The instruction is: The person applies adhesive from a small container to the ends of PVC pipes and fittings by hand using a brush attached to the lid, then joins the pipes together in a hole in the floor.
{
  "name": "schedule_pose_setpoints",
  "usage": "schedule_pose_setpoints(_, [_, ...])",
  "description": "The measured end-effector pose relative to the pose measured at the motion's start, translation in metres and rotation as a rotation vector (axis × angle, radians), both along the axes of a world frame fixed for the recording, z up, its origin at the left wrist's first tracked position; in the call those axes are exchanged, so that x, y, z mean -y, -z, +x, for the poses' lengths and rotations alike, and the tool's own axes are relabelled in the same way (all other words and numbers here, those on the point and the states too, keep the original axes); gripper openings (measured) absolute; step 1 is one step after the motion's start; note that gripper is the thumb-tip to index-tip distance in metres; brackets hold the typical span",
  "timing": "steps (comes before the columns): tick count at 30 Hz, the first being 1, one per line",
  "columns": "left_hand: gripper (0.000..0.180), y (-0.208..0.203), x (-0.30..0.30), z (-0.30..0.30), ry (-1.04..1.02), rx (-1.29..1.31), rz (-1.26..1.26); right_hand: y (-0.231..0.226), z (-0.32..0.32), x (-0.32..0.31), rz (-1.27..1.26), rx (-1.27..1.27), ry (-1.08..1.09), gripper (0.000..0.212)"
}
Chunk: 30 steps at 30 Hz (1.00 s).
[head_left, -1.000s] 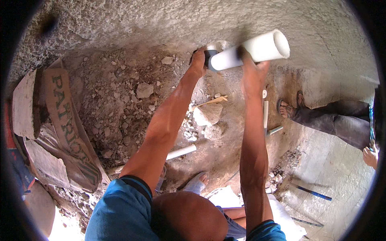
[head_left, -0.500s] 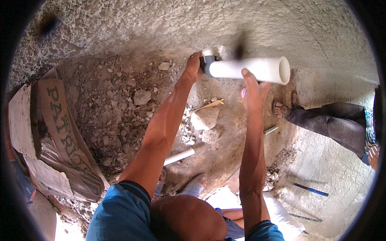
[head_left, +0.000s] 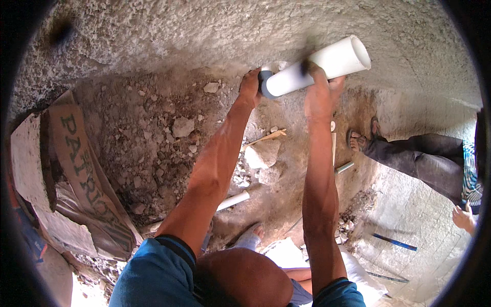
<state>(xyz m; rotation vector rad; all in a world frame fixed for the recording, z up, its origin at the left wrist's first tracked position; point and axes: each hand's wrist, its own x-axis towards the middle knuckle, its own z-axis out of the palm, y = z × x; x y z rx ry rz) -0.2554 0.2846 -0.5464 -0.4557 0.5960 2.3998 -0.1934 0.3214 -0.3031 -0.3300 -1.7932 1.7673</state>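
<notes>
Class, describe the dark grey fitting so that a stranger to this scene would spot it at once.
Start at the rough wall across the top, then find the wide white pipe in the right hand. At the pipe's lower-left end, against the left hand, is the fitting: dark grey and short, unlike the long white pipe.

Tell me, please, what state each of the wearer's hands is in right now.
Left hand: closed around the dark grey fitting, fingers mostly hidden.
Right hand: holding the white pipe.

Wall (head_left: 204,36) beyond pipe (head_left: 340,57) blocks; passage between 2 forearms (head_left: 320,184)
</notes>
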Motion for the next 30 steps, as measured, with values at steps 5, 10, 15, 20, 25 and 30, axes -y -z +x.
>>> schedule_pose_setpoints(5, [0.031,-0.009,0.004,0.004,-0.019,-0.045,0.007,0.011,0.012,0.008,0.124,0.18,0.047,0.075])
schedule_pose_setpoints(10, [0.039,-0.012,-0.001,-0.002,0.077,-0.075,-0.288,0.086,0.025,-0.005,0.062,0.485,-0.098,0.086])
schedule_pose_setpoints(15, [0.048,-0.03,0.0,-0.013,0.24,-0.049,-0.722,0.106,0.018,0.0,-0.024,0.508,-0.053,0.08])
schedule_pose_setpoints(20, [0.049,-0.015,-0.003,-0.016,0.119,0.074,-0.309,0.129,0.014,0.009,-0.109,0.312,0.066,0.069])
schedule_pose_setpoints(25, [0.046,-0.015,0.0,-0.017,0.12,0.028,-0.376,0.159,0.02,0.007,-0.377,0.223,0.151,0.053])
schedule_pose_setpoints(30, [0.044,-0.009,-0.008,-0.012,0.085,0.075,-0.407,0.157,0.013,-0.002,-0.263,0.16,0.095,0.039])
